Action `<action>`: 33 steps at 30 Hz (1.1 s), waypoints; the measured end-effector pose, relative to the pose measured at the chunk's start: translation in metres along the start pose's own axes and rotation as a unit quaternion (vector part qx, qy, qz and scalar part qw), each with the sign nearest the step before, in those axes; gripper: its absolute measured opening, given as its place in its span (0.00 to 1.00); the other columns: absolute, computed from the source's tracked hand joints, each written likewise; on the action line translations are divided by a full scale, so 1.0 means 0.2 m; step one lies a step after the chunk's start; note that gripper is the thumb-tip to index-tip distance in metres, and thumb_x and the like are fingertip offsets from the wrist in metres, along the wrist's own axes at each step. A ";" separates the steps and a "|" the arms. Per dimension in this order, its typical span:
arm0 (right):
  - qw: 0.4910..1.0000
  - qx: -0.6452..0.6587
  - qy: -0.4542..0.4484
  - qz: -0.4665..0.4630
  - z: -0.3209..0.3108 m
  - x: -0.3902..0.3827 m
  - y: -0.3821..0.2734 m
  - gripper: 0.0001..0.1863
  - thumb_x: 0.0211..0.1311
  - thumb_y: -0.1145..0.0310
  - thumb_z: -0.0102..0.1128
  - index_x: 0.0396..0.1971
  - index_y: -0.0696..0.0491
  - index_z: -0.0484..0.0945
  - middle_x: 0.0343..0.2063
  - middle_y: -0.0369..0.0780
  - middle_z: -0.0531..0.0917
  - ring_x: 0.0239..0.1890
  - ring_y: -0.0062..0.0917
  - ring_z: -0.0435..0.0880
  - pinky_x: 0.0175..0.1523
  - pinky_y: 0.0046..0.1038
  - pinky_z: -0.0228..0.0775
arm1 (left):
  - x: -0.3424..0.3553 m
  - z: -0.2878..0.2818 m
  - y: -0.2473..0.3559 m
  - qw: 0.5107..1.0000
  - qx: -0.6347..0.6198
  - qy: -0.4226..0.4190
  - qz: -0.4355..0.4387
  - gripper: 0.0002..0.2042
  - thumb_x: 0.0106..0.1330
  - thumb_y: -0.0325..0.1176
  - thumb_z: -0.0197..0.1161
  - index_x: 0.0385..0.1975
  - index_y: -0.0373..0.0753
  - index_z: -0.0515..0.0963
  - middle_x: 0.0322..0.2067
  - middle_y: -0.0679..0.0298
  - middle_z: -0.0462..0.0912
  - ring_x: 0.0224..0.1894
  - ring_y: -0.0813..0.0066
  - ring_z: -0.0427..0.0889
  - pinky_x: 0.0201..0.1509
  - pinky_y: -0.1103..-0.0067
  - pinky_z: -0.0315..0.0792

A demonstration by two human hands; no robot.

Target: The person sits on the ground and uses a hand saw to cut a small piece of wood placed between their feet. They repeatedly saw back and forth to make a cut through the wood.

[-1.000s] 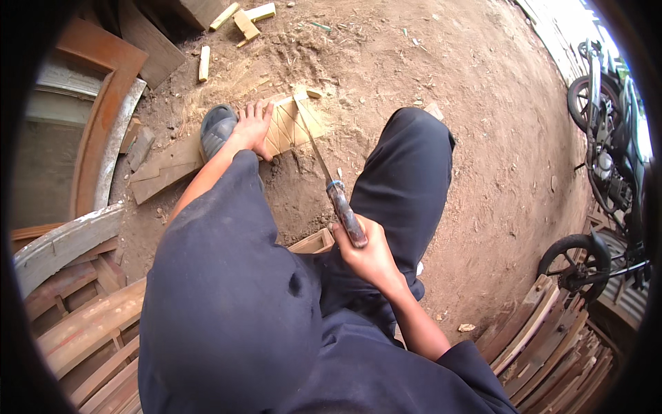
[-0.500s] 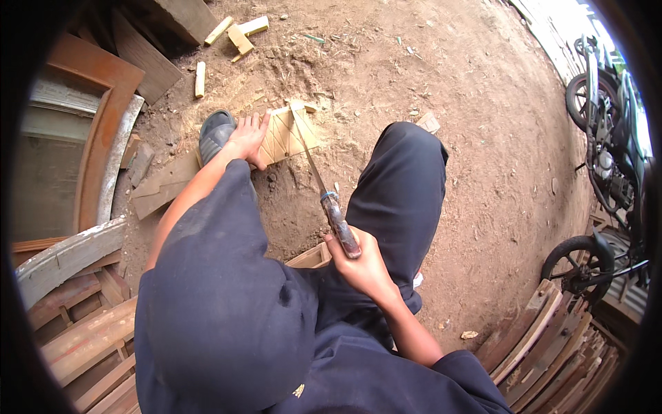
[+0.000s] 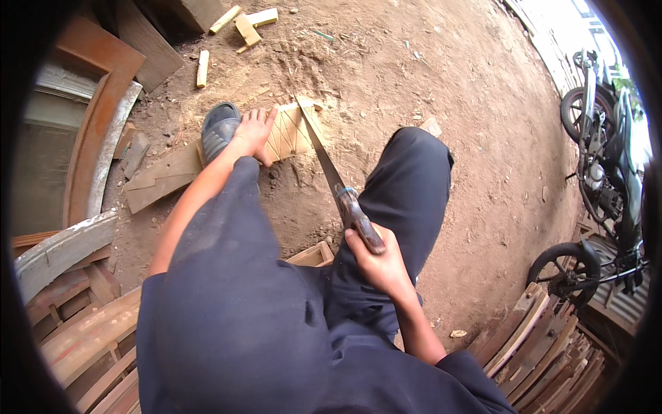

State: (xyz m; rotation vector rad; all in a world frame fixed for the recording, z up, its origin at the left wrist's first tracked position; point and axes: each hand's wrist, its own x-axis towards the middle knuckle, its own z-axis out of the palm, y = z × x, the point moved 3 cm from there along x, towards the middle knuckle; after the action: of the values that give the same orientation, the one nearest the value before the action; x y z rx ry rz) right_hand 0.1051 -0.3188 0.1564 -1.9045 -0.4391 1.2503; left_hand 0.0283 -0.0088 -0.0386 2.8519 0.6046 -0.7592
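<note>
My right hand (image 3: 383,262) is closed round the dark brown handle of a handsaw (image 3: 324,153). The saw's blade slants forward and left, its tip at the far edge of a pale wooden board (image 3: 284,132). Dark slanting lines run across the board's face. My left hand (image 3: 256,132) lies with fingers stretched out on the board's left end, the thumb toward its near edge. Beside that hand is a foot in a dark grey sandal (image 3: 220,126). What supports the board from below is hidden.
Small wood offcuts (image 3: 247,29) lie on the dirt ground ahead. At left stand a brown wooden frame (image 3: 103,103) and old boards (image 3: 162,178). Stacked timber (image 3: 531,338) sits at lower right, with a motorcycle (image 3: 600,165) beyond. A small wooden frame piece (image 3: 312,254) lies between my legs.
My right hand has moved slightly right and nearer with the saw, whose blade now lies across the board's right end. My left hand stays on the board. The view has shifted slightly.
</note>
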 end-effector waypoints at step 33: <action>1.000 -0.006 -0.001 -0.023 -0.06 -0.08 -0.10 0.12 0.63 0.70 0.57 0.22 0.59 0.69 0.16 0.31 0.66 0.23 0.12 0.61 0.27 0.24 0.58 | -0.01 -0.01 0.01 0.999 0.046 0.007 -0.011 0.76 0.19 0.70 0.75 0.71 0.38 0.38 0.61 0.38 0.58 0.62 0.43 0.62 0.61 0.57 0.61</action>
State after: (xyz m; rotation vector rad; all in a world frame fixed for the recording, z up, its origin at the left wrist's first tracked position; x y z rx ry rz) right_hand 0.1110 -0.3209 0.1834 -1.8937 -0.4898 1.2228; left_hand 0.0282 -0.0103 -0.0364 2.9414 0.6204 -0.7905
